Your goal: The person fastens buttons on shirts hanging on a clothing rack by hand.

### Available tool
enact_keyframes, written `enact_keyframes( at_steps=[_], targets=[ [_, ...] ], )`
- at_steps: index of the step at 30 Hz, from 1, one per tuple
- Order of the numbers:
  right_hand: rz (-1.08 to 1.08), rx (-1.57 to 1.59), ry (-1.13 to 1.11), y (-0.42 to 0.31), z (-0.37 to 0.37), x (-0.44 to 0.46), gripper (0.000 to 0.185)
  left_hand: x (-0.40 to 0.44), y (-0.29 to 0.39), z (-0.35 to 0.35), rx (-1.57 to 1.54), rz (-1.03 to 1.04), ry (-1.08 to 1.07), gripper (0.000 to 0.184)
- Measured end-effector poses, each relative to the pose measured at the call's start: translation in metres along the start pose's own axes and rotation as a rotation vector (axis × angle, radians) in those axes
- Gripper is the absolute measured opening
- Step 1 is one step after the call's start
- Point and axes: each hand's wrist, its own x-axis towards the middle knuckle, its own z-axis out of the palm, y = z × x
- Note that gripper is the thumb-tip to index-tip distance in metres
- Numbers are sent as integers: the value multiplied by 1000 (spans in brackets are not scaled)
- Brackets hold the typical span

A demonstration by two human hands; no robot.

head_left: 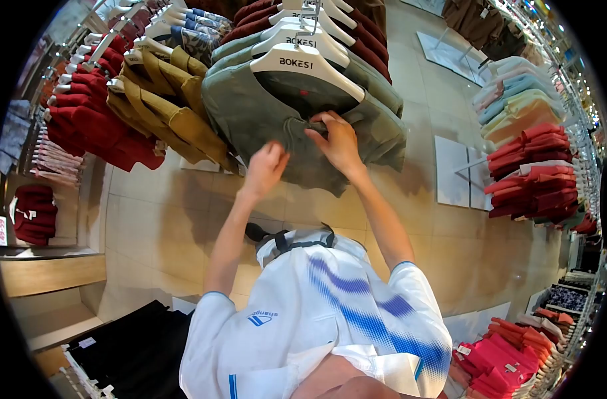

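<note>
A grey-green garment [250, 110] hangs on a white hanger [300, 64] lettered BOKESI, the front one of a row. My right hand [338, 139] is at the garment's upper front, just below the neckline, thumb and fingers closed on the fabric. Lower and to the left, my left hand [267, 166] is in front of the garment with its fingers curled together; whether they pinch any cloth is too blurred to tell. A small red label [303, 93] shows inside the neck.
Mustard garments [170, 110] and red ones [94, 120] hang at the left. Dark trousers [134, 346] lie at the lower left. Racks of pastel and red clothes [533, 173] line the right side. Pink clothing [496, 366] hangs at the lower right.
</note>
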Motion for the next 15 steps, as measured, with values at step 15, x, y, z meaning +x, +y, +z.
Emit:
enact_keyframes(
  at_steps=[15],
  targets=[
    [-263, -197, 19, 10, -18, 18, 22, 102, 29, -52, 456, 166, -234, 16]
  ],
)
